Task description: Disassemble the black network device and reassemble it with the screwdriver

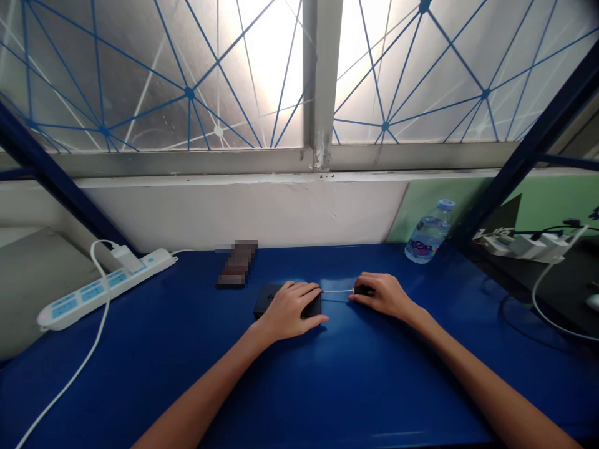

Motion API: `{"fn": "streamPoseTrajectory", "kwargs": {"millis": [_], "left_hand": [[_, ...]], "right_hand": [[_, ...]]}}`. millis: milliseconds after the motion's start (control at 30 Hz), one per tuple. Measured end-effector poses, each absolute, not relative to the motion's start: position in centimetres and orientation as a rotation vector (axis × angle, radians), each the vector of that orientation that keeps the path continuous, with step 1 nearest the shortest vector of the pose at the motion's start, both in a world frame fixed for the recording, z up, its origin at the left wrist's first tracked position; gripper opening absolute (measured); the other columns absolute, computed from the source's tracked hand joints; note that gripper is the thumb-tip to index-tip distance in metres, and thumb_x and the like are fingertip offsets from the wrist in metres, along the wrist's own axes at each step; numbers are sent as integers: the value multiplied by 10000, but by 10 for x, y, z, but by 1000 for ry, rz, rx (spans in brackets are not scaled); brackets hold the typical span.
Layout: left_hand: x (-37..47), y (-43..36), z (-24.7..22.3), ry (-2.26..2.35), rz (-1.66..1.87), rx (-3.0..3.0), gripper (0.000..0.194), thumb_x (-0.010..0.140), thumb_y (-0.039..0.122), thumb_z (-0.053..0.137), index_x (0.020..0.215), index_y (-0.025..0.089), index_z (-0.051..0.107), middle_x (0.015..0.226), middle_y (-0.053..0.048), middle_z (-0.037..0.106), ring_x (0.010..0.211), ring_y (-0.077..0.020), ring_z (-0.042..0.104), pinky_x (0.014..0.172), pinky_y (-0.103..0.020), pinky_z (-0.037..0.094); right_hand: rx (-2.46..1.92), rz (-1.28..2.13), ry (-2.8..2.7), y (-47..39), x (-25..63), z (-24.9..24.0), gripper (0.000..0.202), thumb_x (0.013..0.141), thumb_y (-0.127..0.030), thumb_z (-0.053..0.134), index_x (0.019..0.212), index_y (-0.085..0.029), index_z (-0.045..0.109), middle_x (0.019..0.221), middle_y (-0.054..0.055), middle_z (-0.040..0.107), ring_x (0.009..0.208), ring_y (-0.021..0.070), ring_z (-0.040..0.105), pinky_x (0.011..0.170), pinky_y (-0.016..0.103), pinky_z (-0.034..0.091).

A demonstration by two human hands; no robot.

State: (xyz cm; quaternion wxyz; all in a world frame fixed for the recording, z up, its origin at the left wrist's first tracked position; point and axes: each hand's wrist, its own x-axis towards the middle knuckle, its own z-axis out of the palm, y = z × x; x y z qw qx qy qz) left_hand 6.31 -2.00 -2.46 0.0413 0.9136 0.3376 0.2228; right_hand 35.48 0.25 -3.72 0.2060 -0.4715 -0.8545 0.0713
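Note:
A flat black box (264, 300) lies on the blue tabletop (299, 386). My left hand (294, 308) rests over its top, fingers stretched out and the thumb along the near right edge. Much of the box is hidden under that hand, so its kind does not show. To the right, my right hand (381, 293) is closed around the black and yellow handle of a screwdriver (337, 291). Its thin metal shaft points left, and the tip meets the right side of the box near my left fingertips. Whether the tip sits in a screw cannot be made out.
A white power strip (110, 289) with a plugged-in charger and cable lies at the left. Behind the box is a blurred-out dark flat object (237, 265). A water bottle (429, 232) stands at the back right. Further right, white plugs (526, 244) and cables sit on a dark surface.

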Motion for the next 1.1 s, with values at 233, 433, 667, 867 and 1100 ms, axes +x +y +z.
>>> {"fn": "streamPoseTrajectory", "kwargs": {"millis": [233,433,667,867,1100], "left_hand": [[63,-20,-26,1041,681,2790,557,908,553,639,1316,173,632,1327,-138,669,1200,-318,641,1000,-476,475],[63,-20,-27,1052,671,2797,567,900,543,656,1308,151,631,1331,-138,666,1203,-311,636,1001,-467,474],[63,-21,-29,1059,654,2804,583,900,556,649,1319,151,622,1334,-135,665,1217,-311,627,1002,-463,469],[63,-21,-28,1062,646,2805,580,903,556,645,1323,155,620,1342,-135,660,1224,-307,624,1011,-458,463],[63,-20,-27,1066,656,2801,564,904,554,646,1316,170,631,1334,-138,665,1203,-313,637,1000,-469,473]], "right_hand": [[-1329,220,-2401,3,354,-39,262,906,-475,650,856,-218,661,800,29,728,670,175,642,584,262,328],[-1292,112,-2393,2,353,-42,279,913,-476,635,858,-204,667,806,30,719,669,176,644,574,266,314],[-1260,92,-2363,-6,348,-34,387,982,-496,490,836,-192,681,772,47,685,625,157,597,572,275,315],[-1264,113,-2405,-7,349,-29,302,972,-366,474,891,-190,705,808,59,683,683,179,615,606,284,344],[-1321,417,-2369,1,358,-19,257,905,-443,618,908,-221,747,952,53,720,799,191,653,660,282,403]]}}
